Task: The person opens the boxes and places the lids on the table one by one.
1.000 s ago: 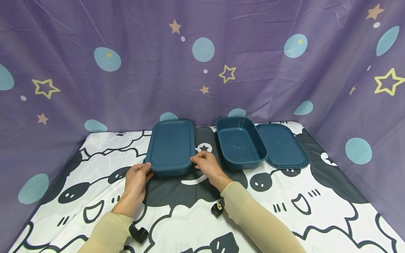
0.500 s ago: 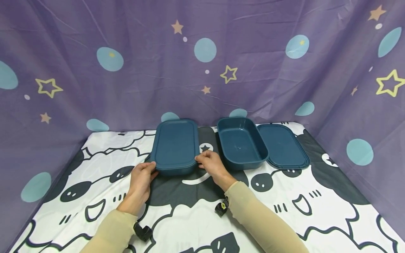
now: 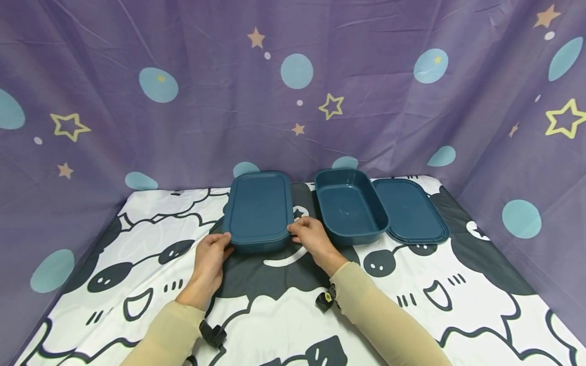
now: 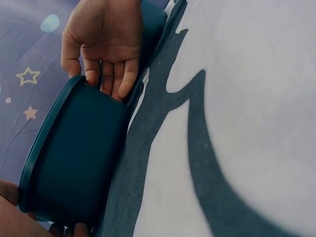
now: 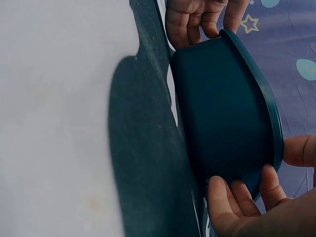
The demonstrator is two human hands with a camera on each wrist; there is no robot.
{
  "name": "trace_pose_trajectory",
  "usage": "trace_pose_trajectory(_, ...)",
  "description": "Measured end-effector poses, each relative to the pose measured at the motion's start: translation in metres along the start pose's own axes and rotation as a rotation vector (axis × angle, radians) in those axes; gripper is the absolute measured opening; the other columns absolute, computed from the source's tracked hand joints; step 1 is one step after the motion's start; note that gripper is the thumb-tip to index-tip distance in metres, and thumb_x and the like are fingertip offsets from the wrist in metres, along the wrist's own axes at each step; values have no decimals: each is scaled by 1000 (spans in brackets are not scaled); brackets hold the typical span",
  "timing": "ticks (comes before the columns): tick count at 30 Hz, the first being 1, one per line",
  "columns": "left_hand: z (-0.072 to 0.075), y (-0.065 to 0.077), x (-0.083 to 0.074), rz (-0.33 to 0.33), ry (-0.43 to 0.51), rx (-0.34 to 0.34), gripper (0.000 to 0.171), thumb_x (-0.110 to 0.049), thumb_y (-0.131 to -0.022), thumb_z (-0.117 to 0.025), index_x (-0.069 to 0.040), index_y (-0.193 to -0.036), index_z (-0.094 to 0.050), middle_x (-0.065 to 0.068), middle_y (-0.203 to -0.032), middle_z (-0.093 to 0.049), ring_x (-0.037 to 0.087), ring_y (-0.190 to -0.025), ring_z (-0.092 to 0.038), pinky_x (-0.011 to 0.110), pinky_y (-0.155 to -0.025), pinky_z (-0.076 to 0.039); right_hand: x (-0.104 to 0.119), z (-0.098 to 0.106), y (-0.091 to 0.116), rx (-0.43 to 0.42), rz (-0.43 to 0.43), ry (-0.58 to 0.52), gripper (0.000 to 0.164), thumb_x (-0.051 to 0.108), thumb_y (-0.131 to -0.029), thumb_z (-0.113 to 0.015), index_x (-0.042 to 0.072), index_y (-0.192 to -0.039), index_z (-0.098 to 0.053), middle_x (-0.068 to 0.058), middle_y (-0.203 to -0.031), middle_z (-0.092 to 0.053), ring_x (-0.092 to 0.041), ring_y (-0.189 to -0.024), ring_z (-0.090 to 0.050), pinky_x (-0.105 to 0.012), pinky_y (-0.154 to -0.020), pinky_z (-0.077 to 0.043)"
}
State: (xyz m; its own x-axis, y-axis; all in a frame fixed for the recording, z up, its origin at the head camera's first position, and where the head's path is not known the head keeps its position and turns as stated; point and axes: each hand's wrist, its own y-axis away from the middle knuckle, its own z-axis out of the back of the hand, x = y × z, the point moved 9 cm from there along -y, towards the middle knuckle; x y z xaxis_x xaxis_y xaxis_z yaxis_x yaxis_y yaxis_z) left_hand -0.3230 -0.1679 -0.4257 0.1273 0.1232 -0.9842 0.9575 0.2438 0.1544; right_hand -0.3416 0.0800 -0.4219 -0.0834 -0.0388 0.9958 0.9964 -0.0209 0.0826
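A dark blue rectangular food container with its lid on (image 3: pixel 260 207) lies at the back of the cloth-covered surface, left of centre. My left hand (image 3: pixel 209 262) grips its near left corner, the thumb at the lid's rim and the other fingers against the side. At the near right corner my right hand (image 3: pixel 316 241) pinches the rim in the same way. In the right wrist view, the right fingers (image 5: pixel 224 205) lie on the container's wall (image 5: pixel 222 108). What is inside is hidden by the lid.
To the right stands a lidless blue container (image 3: pixel 354 238), its inside facing up. A loose blue lid (image 3: pixel 409 211) lies flat beside it, partly behind its edge. A purple curtain (image 3: pixel 197 137) rises behind the patterned cloth (image 3: pixel 274 325).
The lidded container has slid a little to the right, nearer the lidless one, with both hands keeping hold of its near corners. The lidless container and loose lid stay in place.
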Motion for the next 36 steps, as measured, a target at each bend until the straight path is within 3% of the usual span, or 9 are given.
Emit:
trace_pose_trajectory(11,-5,3,2,6,-29,-4,21,-11,-96,-55,7,-105,-49,12,-109,-44,15,-94,-52,38,-96,-45,0,7,0,-9,-16,1,13,12,-87,-62,0,-90,-59,-11,-99,-60,-24,-94,-59,-40,-86,-51)
trace_pose_trajectory(20,-10,4,2,-9,-11,8,19,-10,-95,-56,7,-101,-49,11,-104,-45,7,-83,-55,41,-95,-45,-3,12,1,-37,-15,-8,11,10,-87,-61,0,-89,-58,-11,-97,-60,-23,-92,-59,-38,-84,-52)
trace_pose_trajectory(27,-11,3,3,-6,-13,25,20,-11,-95,-55,7,-101,-48,11,-105,-44,7,-84,-55,42,-97,-44,-5,13,0,-44,-28,8,11,11,-87,-61,1,-90,-58,-12,-98,-59,-22,-92,-59,-37,-84,-52)
trace_pose_trajectory(36,-9,-2,-3,-19,-107,-25,28,-14,-94,-56,6,-113,-51,12,-109,-48,10,-83,-55,40,-91,-46,2,14,2,-73,-13,6,25,11,-88,-60,-2,-108,-53,-15,-103,-58,-23,-92,-60,-41,-85,-52)
